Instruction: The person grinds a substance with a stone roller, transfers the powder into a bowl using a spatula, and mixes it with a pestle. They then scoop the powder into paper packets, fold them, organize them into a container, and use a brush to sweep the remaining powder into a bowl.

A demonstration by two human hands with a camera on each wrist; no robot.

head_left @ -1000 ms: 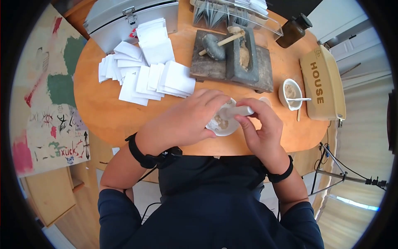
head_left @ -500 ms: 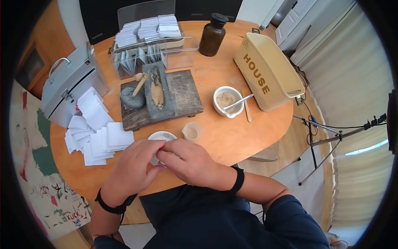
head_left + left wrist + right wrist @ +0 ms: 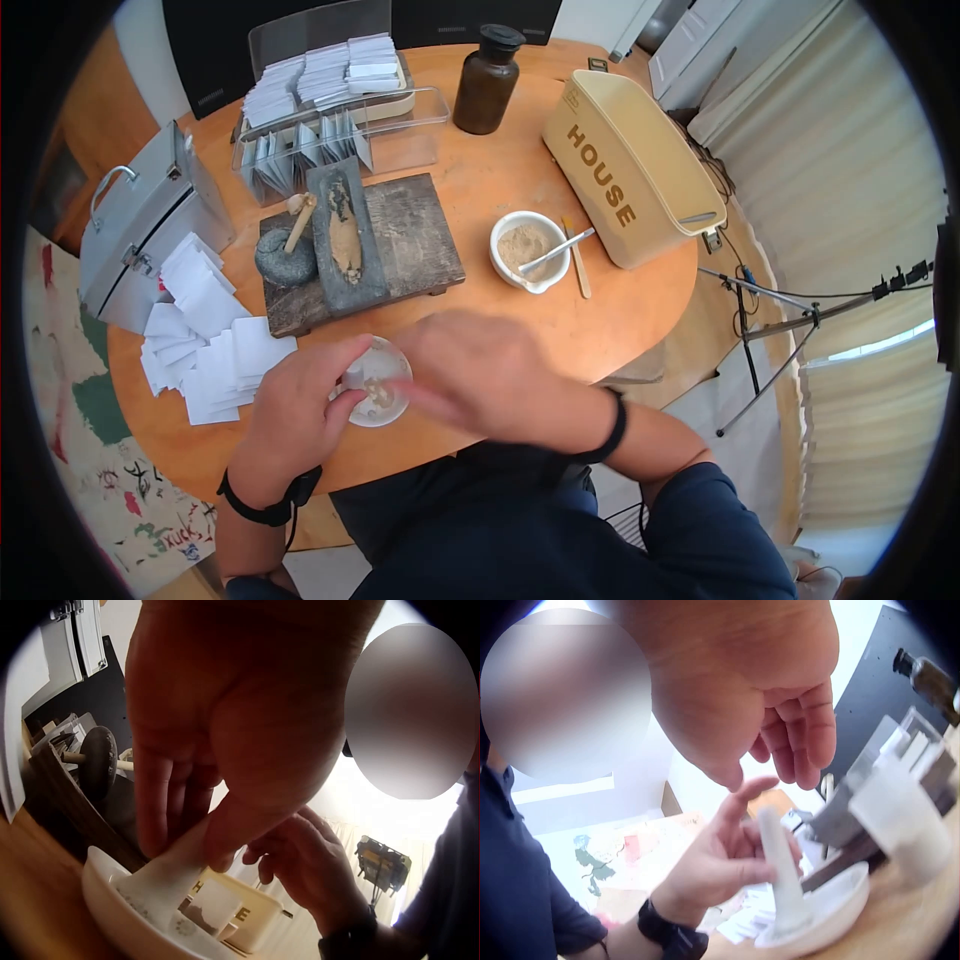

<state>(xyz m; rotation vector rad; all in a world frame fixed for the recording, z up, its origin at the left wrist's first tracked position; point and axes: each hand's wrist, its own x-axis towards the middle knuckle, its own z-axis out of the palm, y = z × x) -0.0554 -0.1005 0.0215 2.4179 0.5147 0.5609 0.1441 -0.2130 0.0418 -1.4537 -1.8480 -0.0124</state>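
Observation:
A small white bowl (image 3: 394, 404) holding pale powder stands near the table's front edge. My left hand (image 3: 297, 412) pinches a white pestle (image 3: 169, 881), whose wide end rests inside the bowl (image 3: 851, 904). Blurred in the head view, my right hand (image 3: 480, 375) is at the bowl's right side. In the right wrist view my right hand (image 3: 757, 690) hangs above with fingers loosely bent and nothing visible in them. Below it stands a translucent cup (image 3: 904, 817), hidden behind my right hand in the head view.
Paper packets (image 3: 215, 360) and a metal case (image 3: 150, 235) lie left. A stone grinder (image 3: 345, 245) sits on a dark board (image 3: 415, 230). A larger mortar (image 3: 508, 270), wooden stick (image 3: 581, 270), brown bottle (image 3: 487, 85) and cream bin (image 3: 620, 170) stand to the right.
The head view has turned to the right. My right hand, at the pestle one second ago and against my left hand half a second ago, has moved right, away from it.

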